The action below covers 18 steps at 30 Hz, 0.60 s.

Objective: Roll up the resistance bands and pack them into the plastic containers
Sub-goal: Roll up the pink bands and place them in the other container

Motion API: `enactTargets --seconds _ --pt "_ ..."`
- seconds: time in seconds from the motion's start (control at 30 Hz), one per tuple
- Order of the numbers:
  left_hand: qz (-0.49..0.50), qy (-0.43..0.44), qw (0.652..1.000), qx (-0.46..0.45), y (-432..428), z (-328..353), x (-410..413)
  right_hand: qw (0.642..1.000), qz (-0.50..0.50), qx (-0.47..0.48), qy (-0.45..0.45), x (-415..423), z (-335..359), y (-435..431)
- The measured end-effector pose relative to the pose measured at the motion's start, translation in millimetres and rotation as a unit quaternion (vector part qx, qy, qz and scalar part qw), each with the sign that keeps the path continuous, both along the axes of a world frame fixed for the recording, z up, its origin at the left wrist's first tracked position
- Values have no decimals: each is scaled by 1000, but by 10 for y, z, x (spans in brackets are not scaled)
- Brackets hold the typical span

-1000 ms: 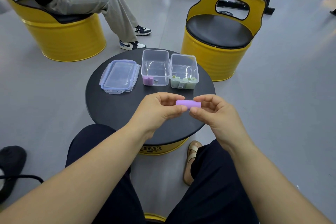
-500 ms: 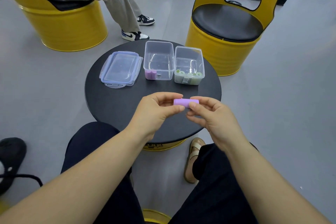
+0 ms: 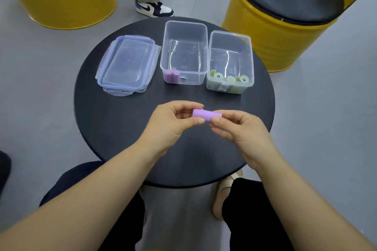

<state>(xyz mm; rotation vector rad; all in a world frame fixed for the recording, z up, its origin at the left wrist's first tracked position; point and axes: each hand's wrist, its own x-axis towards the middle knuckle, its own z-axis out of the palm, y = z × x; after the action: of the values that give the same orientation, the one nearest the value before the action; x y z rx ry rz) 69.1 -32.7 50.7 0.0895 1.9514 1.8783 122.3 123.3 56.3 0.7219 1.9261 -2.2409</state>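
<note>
while your left hand and right hand pinch the rolled purple band at its ends, loosening either pinch may let it unroll before the container.

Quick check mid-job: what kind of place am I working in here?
Likely a casual seating corner, perhaps in a gym: yellow drum seats, a round black table, rolled resistance bands in clear containers.

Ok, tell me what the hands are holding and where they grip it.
A rolled purple resistance band, held above the table: the left hand pinches its left end, the right hand its right end.
</note>
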Motion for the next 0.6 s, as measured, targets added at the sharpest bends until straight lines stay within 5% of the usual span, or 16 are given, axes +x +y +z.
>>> enactTargets --seconds 0.33,0.5,0.6 --pt "5 16 1000 -23 201 -509 -1114 999 -48 1 7 -1164 -441 156" --pt "54 180 944 -270 49 -763 -1528 991 -10 131 25 -1550 -503 323" --pt "81 206 914 -339 -20 -915 -1687 956 71 281 38 -1886 -486 378"
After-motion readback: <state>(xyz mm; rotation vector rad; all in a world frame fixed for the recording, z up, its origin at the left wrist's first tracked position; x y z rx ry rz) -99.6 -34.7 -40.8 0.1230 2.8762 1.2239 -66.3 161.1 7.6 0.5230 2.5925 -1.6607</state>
